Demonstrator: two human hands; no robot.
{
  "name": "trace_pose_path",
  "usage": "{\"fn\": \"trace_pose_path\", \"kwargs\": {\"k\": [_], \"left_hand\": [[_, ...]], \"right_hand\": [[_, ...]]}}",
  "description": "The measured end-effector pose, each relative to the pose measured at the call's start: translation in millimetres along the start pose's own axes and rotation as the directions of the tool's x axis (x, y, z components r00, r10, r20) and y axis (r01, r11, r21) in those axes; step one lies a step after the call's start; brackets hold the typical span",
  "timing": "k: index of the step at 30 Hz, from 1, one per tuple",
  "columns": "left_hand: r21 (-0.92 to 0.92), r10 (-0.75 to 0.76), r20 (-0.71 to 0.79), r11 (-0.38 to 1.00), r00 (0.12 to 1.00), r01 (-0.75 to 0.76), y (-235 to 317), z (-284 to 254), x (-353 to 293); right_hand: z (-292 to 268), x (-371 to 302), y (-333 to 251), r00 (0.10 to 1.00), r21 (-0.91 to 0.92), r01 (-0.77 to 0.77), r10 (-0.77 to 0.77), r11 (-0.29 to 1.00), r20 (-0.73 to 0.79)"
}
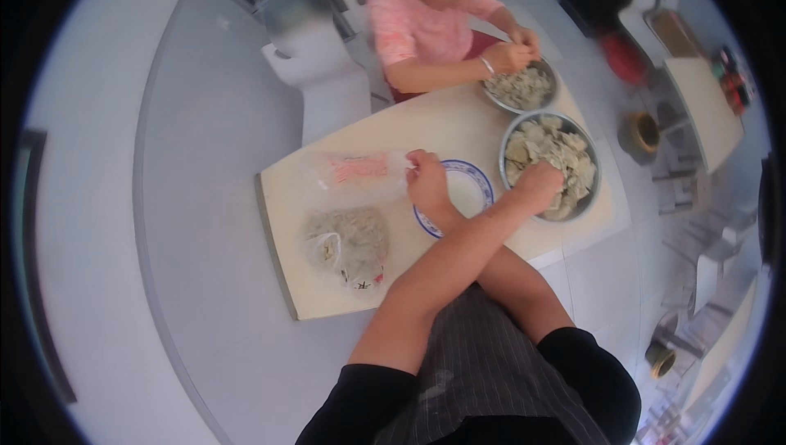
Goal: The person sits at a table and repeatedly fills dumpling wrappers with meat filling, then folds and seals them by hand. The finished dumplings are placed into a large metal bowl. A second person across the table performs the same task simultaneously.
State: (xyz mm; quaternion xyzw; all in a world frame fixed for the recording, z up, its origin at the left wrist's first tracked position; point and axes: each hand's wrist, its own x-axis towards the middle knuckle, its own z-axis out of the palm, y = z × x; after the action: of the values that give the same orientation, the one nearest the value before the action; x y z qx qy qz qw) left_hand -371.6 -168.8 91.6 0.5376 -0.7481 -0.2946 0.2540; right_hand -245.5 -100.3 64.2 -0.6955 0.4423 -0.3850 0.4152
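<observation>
Head view: crossing forearms over the cream surface; dipping left hand into flat greyish pieces in a round steel bowl, leaving its grip untellable; pinching with right hand a clear pink-printed plastic bag, stretching lengthwise leftward.

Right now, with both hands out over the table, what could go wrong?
The left forearm crosses over the right one, so moving either arm might knock the other. The right hand is at the edge of the clear bag, its wrist over the blue-rimmed dish, which could get bumped. The left hand is in the larger metal bowl, near the table's right edge; a push might shift it off.
</observation>
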Motion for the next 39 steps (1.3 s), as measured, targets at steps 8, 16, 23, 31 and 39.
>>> {"fn": "trace_pose_path", "kwargs": {"k": [8,16,23,31,39], "left_hand": [[-0.235,0.164,-0.086,0.955,0.983,-0.180,7.1,-11.9,-1.1],[-0.312,0.072,-0.078,0.946,0.994,-0.093,20.8,-37.6,-18.6],[0.156,-0.162,-0.849,0.833,0.503,0.531,-101.1,-194.6,-180.3],[-0.220,-0.713,-0.647,0.515,0.271,0.828,-213.7,-218.8,-326.7],[-0.438,-0.581,-0.700,0.809,0.416,0.393,-75.9,-188.2,-262.3]], "right_hand": [[-13.0,2.3,0.1,0.997,-0.121,0.056,-0.049,0.991,0.057],[-11.1,5.3,0.7,0.988,-0.040,-0.080,0.085,0.996,0.129],[-19.2,12.6,7.3,0.938,0.382,-0.277,0.161,0.882,0.309],[12.7,39.9,-41.8,0.581,0.033,-0.484,0.293,0.874,0.760],[34.5,63.4,-96.2,0.425,-0.105,-0.540,0.378,0.835,0.822]]}}
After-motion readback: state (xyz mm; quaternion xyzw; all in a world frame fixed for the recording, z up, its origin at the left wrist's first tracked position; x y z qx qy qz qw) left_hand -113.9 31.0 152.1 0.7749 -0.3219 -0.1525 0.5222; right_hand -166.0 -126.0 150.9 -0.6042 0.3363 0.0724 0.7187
